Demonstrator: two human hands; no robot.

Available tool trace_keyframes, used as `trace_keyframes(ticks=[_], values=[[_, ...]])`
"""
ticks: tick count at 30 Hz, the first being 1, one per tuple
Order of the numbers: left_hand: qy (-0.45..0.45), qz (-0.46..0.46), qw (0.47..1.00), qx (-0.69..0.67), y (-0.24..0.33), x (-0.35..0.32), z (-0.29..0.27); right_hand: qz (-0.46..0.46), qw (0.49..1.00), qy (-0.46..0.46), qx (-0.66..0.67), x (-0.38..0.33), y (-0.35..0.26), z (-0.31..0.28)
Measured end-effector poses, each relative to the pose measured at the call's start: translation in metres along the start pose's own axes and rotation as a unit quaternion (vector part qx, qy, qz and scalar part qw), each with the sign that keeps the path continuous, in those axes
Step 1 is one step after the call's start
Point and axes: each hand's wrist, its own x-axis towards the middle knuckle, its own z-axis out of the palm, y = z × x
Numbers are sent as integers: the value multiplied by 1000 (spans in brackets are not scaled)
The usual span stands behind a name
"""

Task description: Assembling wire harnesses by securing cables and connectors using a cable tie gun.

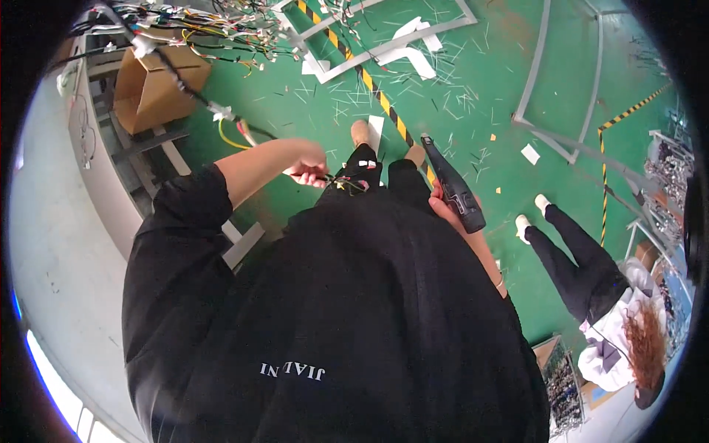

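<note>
My left hand (306,167) is in front of my body, its fingers closed on the end of a wire harness (347,184) with thin coloured wires and small white connectors. Motion blurs the back of that hand a little. A thicker dark taped branch (185,90) with white connectors and a yellow wire slants down from the upper left and passes behind my left forearm. To the right, my right hand (442,204) grips a long black hand tool (452,181), its narrow tip pointing away from me. My palm and the tool partly hide the right fingers.
Many bundled wires (214,33) hang at the upper left above an open cardboard box (159,85). Metal frames (399,48) stand ahead. Pale thin scraps (461,100) litter the green floor around yellow-black tape (384,103). Another person (602,303) is at the right beside racks of parts.
</note>
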Motion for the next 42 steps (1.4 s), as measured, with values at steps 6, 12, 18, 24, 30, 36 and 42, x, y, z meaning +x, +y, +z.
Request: trace_keyframes(ticks=[6,12,18,24,30,36,42], values=[[1,150,988,-21,16,-41,11,29,998,21,57,-9,-21,1],[106,510,853,-36,57,-121,74,29,998,39,50,-29,-100,5],[131,601,788,-27,50,-146,108,-61,992,43,-107,-41,-134,8],[130,603,787,-16,45,-162,118,-77,975,20,-208,-42,-132,9],[173,617,767,-15,47,-171,125,-72,980,33,-181,-45,-131,13],[201,623,756,-3,50,-172,127,-66,984,52,-155,-46,-129,18],[219,612,760,7,51,-173,129,-77,974,46,-210,-47,-128,16]])
